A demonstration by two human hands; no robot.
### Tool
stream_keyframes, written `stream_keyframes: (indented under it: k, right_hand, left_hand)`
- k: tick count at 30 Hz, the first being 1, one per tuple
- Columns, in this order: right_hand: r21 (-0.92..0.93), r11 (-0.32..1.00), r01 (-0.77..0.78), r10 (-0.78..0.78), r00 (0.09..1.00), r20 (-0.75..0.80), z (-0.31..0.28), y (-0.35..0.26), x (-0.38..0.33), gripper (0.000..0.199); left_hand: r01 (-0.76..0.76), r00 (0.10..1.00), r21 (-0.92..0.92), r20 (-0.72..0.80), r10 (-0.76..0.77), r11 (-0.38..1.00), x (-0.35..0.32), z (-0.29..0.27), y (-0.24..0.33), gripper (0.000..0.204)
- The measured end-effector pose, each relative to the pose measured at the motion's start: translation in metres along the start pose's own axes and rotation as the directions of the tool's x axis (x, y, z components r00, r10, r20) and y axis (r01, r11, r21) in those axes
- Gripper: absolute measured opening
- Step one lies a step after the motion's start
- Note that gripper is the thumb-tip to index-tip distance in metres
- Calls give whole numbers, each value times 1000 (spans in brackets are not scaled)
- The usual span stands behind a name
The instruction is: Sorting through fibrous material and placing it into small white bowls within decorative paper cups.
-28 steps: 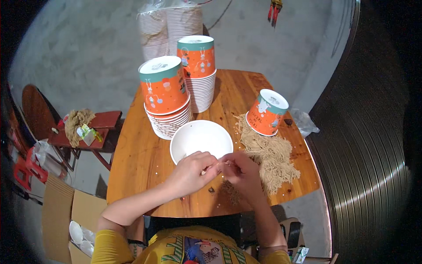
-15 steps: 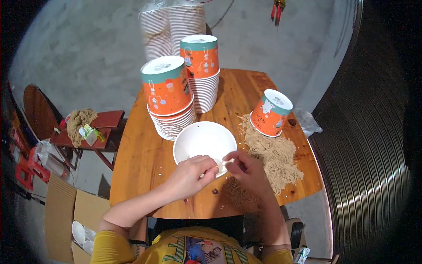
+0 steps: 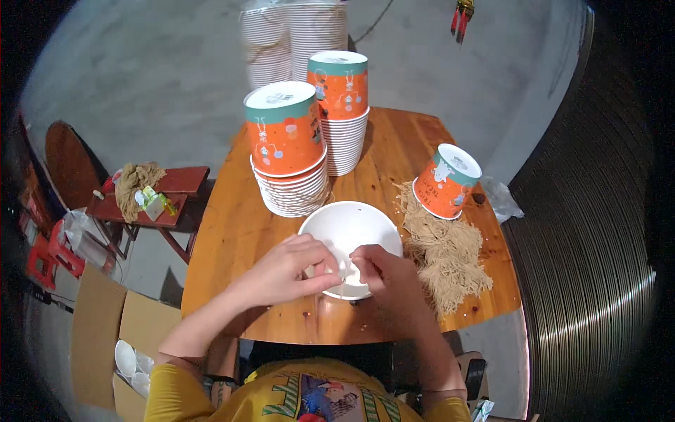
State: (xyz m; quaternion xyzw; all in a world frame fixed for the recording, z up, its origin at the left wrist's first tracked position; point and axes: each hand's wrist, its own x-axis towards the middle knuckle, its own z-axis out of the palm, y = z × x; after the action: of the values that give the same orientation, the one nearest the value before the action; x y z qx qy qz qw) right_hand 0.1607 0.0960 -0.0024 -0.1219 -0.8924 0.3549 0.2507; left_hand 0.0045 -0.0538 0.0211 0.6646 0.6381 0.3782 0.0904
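Observation:
A white paper bucket (image 3: pixel 351 228) stands open side up near the middle of the table. Both my hands are at its near rim. My left hand (image 3: pixel 292 269) pinches thumb against fingers, and a thin pale string (image 3: pixel 343 285) seems to hang at the fingertips. Facing it, my right hand (image 3: pixel 387 278) has its fingers curled closed; whatever lies in them is hidden. To the right spreads a loose heap of tan strings (image 3: pixel 450 257). An orange and green paper bucket (image 3: pixel 444 186) rests upside down at the heap's far end.
Behind the white bucket rise two stacks of upturned orange buckets (image 3: pixel 288 144) (image 3: pixel 344 91). Taller white stacks (image 3: pixel 316 39) stand farther back. A red bench (image 3: pixel 183 184) with more string is at left, a cardboard box (image 3: pixel 144 323) lower left, and a ribbed shutter (image 3: pixel 598 246) at right.
The view has shifted a little, so the table things sit farther right. My hands have moved slightly up over the white bucket's near rim, and my left fingers have opened out somewhat.

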Motion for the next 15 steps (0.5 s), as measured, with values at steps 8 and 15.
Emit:
stream_keyframes:
  k: [8, 15]
  right_hand:
    - [15, 994, -112, 113, 992, -61, 18, -21, -5, 10]
    - [-42, 996, 76, -84, 970, -229, 10, -11, 9, 8]
  left_hand:
    - [237, 931, -36, -277, -238, 971, -8, 31, 16, 17]
    - [93, 993, 105, -84, -84, 990, -22, 25, 5, 15]
